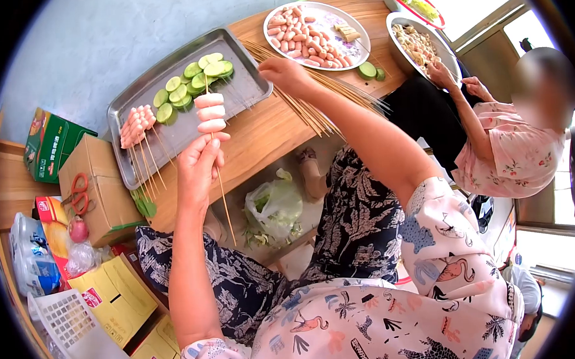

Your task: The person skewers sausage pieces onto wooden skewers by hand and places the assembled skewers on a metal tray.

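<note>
Sausage skewer [211, 112], threaded with three pink pieces near its upper end, stands tilted in the left hand [199, 159], whose thumb and fingers pinch the stick below the meat, in front of the metal tray [185, 124]. Cucumber slices [180, 93] and other loaded skewers [136, 126] lie in that tray. The right hand [286, 75] is by the tray's end, over the bamboo sticks [304, 111] and near the plate [324, 19] of small sausages [294, 35]; whether its fingers grip anything, I cannot tell.
</note>
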Demonstrator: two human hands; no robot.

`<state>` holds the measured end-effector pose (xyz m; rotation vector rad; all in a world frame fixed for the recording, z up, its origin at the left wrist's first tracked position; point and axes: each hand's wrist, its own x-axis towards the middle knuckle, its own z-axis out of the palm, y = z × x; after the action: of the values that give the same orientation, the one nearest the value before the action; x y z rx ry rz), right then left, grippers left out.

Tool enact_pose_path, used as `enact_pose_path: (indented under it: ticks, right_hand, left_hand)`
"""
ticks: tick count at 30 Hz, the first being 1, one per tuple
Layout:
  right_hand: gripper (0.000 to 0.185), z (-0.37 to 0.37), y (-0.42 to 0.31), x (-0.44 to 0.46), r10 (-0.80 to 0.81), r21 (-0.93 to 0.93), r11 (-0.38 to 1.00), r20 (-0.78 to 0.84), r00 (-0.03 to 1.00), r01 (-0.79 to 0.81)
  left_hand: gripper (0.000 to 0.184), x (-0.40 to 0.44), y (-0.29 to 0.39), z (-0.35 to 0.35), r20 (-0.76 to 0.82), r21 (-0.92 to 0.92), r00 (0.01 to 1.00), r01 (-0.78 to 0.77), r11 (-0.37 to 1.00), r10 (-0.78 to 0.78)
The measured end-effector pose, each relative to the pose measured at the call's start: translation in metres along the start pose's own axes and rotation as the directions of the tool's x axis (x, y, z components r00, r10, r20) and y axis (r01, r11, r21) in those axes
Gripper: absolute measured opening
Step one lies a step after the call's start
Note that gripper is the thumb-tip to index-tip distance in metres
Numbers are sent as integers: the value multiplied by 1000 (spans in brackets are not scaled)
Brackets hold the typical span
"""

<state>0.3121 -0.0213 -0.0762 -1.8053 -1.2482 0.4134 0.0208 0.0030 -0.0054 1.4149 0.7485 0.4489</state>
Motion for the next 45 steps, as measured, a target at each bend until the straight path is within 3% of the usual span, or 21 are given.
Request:
enact_pose_path:
  ticks: [5,6,10,12,13,16,17,20,22,23,25,27,28,29,30,31,33,35,37,43,45]
  right_hand:
    - [18,-45,46,0,41,-511,845,-227,973,-155]
    - [17,-51,49,6,223,-534,772,-279,934,-344]
    - [25,-76,70,-9,101,-639,708,-329,939,-300]
    - [27,-84,86,-11,275,-666,623,-306,912,-411]
    - [27,-85,93,-11,278,-664,625,-302,912,-411]
    - [26,-85,113,-6,188,-740,578,-289,939,-344]
    - [24,-85,103,-4,231,-800,501,-243,942,-330]
    - [25,-81,96,-2,248,-755,568,-221,943,-327]
    - [31,-79,113,2,92,-762,580,-292,952,-289]
    - [31,-81,104,4,90,-762,581,-289,953,-286]
    - [32,-90,70,7,327,-659,626,-264,907,-417]
    - [26,-91,70,8,269,-626,659,-320,908,-416]
    - [24,-92,73,11,455,-108,863,-256,853,-493]
    - [21,-94,68,13,569,443,759,-96,817,-476]
    - [17,-94,62,15,619,710,546,15,785,-444]
    - [19,-92,55,16,532,851,423,45,846,-311]
    - [20,-81,16,10,446,969,158,100,890,-188]
    - [20,-65,-18,0,255,980,123,123,959,-158]
    - [16,-48,-49,-17,164,977,122,156,974,-177]
    - [15,-16,-78,-46,329,936,27,324,887,-352]
    - [19,-10,-75,-42,314,933,44,326,892,-357]
  left_hand:
    - [23,2,2,1,10,8,1000,13,1000,-13]
    - [23,3,1,2,13,8,1000,14,1000,-14]
    - [23,3,-1,5,19,27,1000,6,1000,-7]
    - [23,3,1,7,23,34,1000,15,999,-16]
    - [23,3,2,8,20,20,999,25,999,-25]
    - [23,4,1,9,23,3,999,32,999,-32]
    - [23,5,1,9,36,-4,999,26,1000,-26]
    - [23,5,1,10,29,6,999,33,999,-33]
    - [23,4,2,10,23,14,999,38,999,-39]
    - [23,4,2,10,20,21,999,41,999,-41]
    - [23,5,0,8,19,14,999,28,1000,-28]
    - [22,5,-2,8,27,2,1000,11,1000,-11]
    - [22,5,-1,8,35,-4,999,13,1000,-13]
    - [21,5,1,9,43,-9,999,13,1000,-12]
    - [21,5,0,9,47,-17,999,2,1000,-1]
    - [22,6,-2,9,63,-15,998,5,1000,-4]
    - [23,5,-2,10,77,-17,997,-4,1000,5]
    - [22,3,-2,13,91,-10,996,-8,1000,9]
    - [22,1,-3,14,95,-18,995,-17,1000,19]
    - [20,-4,-4,12,111,-27,994,-22,999,25]
    - [20,-2,-4,11,118,-23,993,-19,1000,21]
